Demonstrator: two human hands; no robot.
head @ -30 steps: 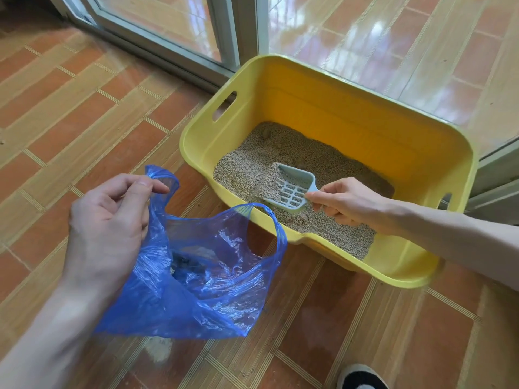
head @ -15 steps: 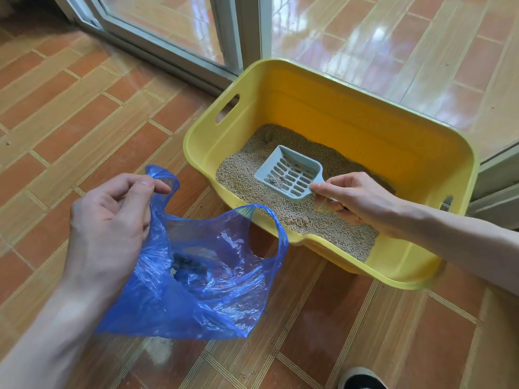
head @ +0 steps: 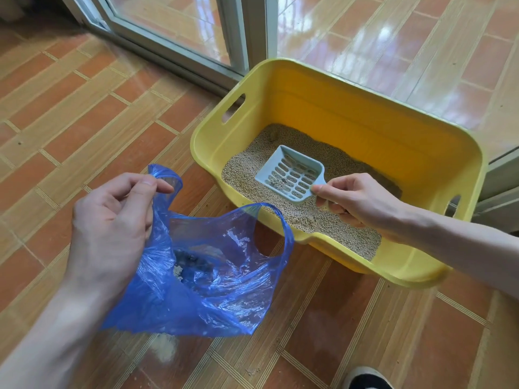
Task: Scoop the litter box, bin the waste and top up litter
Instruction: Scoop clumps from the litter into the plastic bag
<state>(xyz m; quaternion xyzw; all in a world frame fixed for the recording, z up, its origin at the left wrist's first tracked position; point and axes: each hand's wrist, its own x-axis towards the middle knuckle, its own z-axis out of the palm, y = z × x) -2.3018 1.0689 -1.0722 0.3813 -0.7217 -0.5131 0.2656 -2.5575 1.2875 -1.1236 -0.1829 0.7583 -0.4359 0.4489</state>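
Blue bag [head: 213, 265] is pinched open by its handle in the left hand [head: 112, 228]; right hand [head: 356, 203] fingers clamp the scoop [head: 290, 175] above the litter [head: 306, 217] in the box [head: 365, 127]. Tilt the scoop crossing over and crumbs could hit the floor.

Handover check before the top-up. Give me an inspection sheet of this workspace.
Surface: tiled floor, pale spilled grains below the bag.
Job's things: yellow litter box holds litter; slotted scoop above it, nearly empty; blue bag open, waste inside.
Clutter: nothing seen.
Grips: left hand pinches the bag's handle; right hand holds the scoop's handle.
Cables: nothing seen.
Surroundings: glass sliding door; shoe at the bottom edge.
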